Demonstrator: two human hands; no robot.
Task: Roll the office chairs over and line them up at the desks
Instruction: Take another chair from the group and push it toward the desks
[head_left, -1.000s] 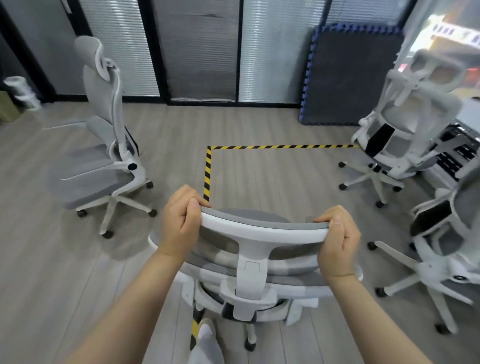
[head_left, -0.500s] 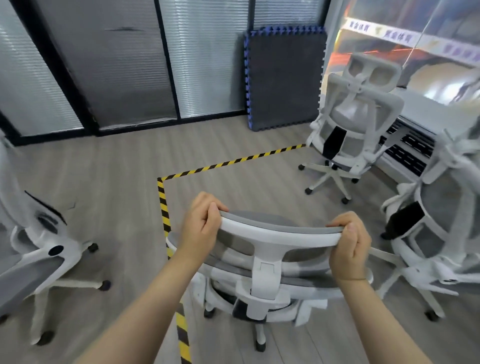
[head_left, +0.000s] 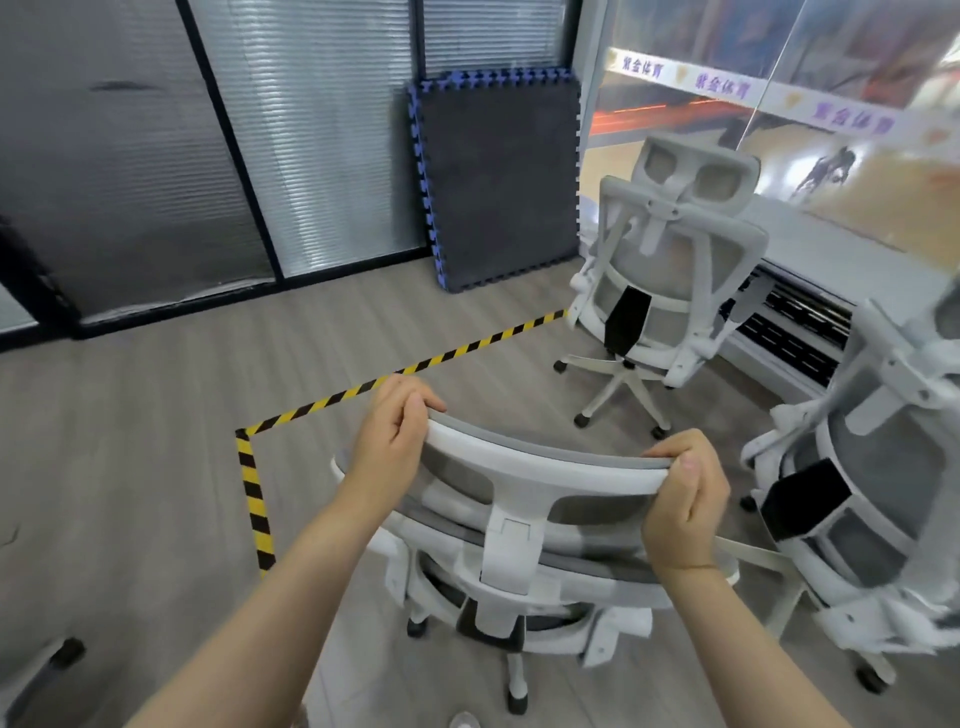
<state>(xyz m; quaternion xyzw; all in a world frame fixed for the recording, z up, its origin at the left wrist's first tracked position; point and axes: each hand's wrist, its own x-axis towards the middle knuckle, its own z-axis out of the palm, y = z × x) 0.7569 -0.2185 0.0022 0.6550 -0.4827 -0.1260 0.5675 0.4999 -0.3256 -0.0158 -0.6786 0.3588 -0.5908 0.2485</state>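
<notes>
Both hands clamped on the chair's headrest

I've got the left hand (head_left: 387, 447) and right hand (head_left: 683, 506) wrapped round opposite ends of the office chair (head_left: 519, 545), bottom center of frame; two more chairs (head_left: 670, 270) sit at right.

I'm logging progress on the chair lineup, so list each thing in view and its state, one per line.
Left hand: grips headrest's left end.
Right hand: grips headrest's right end.
Held chair: upright, beside the floor tape.
Far chair: upright, unattended.
Right chair: upright, blurred.
Foam mat: leaning against the wall.
</notes>
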